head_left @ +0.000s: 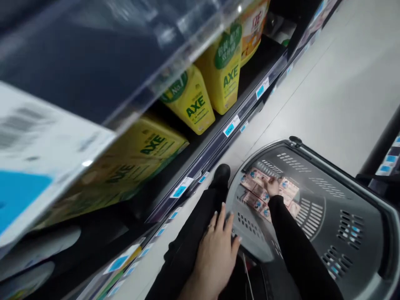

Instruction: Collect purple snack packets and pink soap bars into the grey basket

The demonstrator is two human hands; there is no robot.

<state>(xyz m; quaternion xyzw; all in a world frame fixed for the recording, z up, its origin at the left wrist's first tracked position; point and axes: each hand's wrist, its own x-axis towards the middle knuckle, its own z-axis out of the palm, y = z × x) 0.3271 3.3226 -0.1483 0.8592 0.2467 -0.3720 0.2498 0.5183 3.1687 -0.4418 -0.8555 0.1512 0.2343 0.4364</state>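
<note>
My left hand (217,246) has its fingers stretched and apart, over my dark trouser leg and beside the near rim of a grey plastic shopping basket (364,191). Whether it touches the rim I cannot tell. Inside the basket, my right hand (272,187) reaches down with curled fingers on one of the small pink packs (261,192). Several such packs, with red and blue print, lie flat side by side on the slotted bottom. My black right sleeve covers part of the basket, and the fingertips are small and partly hidden.
On the left, a dark store shelf (246,104) holds several yellow AXE bottles (200,104) and an orange-labelled bottle (252,31). An upper shelf edge with a price tag (40,137) juts in close. Pale floor (315,96) lies beyond the basket, and another shelf stands at right.
</note>
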